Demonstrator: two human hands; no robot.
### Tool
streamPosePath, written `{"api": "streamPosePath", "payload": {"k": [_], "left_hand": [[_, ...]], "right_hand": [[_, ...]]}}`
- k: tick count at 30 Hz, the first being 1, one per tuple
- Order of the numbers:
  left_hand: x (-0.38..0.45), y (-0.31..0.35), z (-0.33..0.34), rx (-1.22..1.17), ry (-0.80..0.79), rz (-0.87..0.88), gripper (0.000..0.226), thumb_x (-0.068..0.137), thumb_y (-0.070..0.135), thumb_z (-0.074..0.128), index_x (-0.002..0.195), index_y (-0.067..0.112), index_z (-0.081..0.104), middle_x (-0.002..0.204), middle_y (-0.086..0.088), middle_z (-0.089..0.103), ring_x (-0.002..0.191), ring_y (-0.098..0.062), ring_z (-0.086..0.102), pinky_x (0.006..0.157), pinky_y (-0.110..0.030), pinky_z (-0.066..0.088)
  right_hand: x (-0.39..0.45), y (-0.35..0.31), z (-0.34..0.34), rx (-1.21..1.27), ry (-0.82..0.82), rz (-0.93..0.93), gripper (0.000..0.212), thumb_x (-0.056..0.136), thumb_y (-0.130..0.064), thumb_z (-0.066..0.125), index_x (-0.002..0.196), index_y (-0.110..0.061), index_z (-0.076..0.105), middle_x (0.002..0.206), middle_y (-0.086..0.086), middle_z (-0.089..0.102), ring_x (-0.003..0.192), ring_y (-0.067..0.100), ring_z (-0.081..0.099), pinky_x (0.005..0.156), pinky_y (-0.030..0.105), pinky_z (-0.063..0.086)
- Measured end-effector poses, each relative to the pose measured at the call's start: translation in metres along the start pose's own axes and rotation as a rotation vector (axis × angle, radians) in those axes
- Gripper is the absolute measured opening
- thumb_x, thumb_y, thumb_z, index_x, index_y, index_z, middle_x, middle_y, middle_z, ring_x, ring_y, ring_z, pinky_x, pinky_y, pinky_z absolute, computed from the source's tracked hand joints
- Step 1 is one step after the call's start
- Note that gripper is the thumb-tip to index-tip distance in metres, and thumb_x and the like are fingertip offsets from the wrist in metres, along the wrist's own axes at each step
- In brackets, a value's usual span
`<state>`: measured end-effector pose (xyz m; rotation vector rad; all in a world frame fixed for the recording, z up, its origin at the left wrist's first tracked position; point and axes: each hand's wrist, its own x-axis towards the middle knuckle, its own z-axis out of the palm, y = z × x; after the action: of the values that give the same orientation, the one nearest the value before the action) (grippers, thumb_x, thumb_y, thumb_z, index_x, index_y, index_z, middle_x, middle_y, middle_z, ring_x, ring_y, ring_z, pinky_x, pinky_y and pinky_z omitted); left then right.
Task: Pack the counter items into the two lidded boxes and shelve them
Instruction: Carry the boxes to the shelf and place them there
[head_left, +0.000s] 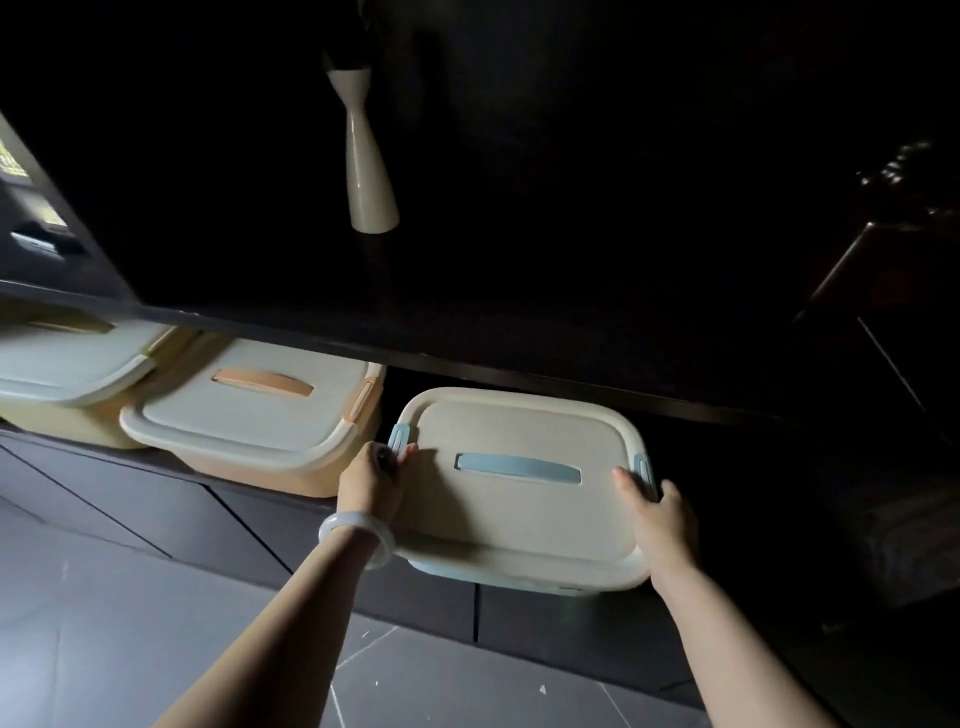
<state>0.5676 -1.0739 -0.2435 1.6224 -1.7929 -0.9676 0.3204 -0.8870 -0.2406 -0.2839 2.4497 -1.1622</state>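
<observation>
A cream-lidded box with a pale blue handle and blue side clips sits partly inside the low dark shelf opening, its near end sticking out over the shelf's edge. My left hand, with a white bangle on the wrist, grips the box's left side at the blue clip. On the opposite side, my right hand grips by the other clip, thumb on the lid. To its left on the same shelf stands a box with an orange handle and clips, lid on.
A third lidded box, yellowish, stands at the far left of the shelf. The dark counter slab overhangs the shelf. A white hourglass-shaped vase stands on the counter. Grey floor tiles lie below.
</observation>
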Motion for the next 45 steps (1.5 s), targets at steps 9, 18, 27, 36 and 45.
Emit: {"api": "streamPosePath", "payload": {"k": [9,18,27,36,45], "left_hand": [[-0.050,-0.034,-0.018,-0.497,-0.295,-0.146,0.060,0.062,0.062,0.078,0.099,0.018,0.064,0.107,-0.007,0.066,0.103,-0.021,0.062,0.094,-0.042,0.050],[-0.057,-0.046,-0.011,-0.319,-0.275,0.158,0.088,0.068,0.027,0.087,0.139,0.027,0.037,0.139,0.003,0.043,0.133,-0.014,0.036,0.110,-0.037,0.036],[-0.025,-0.053,-0.005,-0.228,-0.252,0.160,0.099,0.065,0.030,0.087,0.145,0.034,0.029,0.140,0.018,0.041,0.121,0.003,0.040,0.096,-0.017,0.034],[-0.024,-0.055,-0.002,-0.190,-0.256,0.095,0.095,0.070,0.041,0.083,0.145,0.038,0.025,0.120,0.003,0.062,0.106,-0.027,0.057,0.077,-0.022,0.040],[-0.039,-0.045,-0.013,-0.242,-0.270,0.117,0.089,0.068,0.059,0.070,0.144,0.031,0.033,0.127,0.018,0.057,0.114,-0.009,0.057,0.086,-0.015,0.044]], "right_hand": [[-0.003,-0.013,0.019,-0.031,0.059,0.023,0.078,0.085,-0.057,0.058,0.140,-0.005,0.043,0.138,0.022,0.049,0.123,0.039,0.050,0.098,0.043,0.042],[-0.002,-0.025,0.040,-0.024,0.085,0.014,0.078,0.085,-0.057,0.058,0.139,-0.003,0.043,0.138,0.023,0.049,0.124,0.039,0.049,0.100,0.045,0.043],[0.005,-0.025,0.046,-0.049,0.074,-0.011,0.074,0.086,-0.056,0.058,0.134,0.001,0.048,0.131,0.025,0.054,0.118,0.039,0.054,0.097,0.045,0.046],[0.011,-0.034,0.045,-0.056,0.068,-0.019,0.075,0.087,-0.053,0.059,0.138,0.000,0.045,0.136,0.023,0.051,0.122,0.039,0.051,0.100,0.044,0.043],[0.012,-0.034,0.046,-0.066,0.071,-0.016,0.076,0.086,-0.055,0.059,0.138,-0.001,0.045,0.135,0.024,0.052,0.121,0.039,0.052,0.097,0.042,0.043]]}}
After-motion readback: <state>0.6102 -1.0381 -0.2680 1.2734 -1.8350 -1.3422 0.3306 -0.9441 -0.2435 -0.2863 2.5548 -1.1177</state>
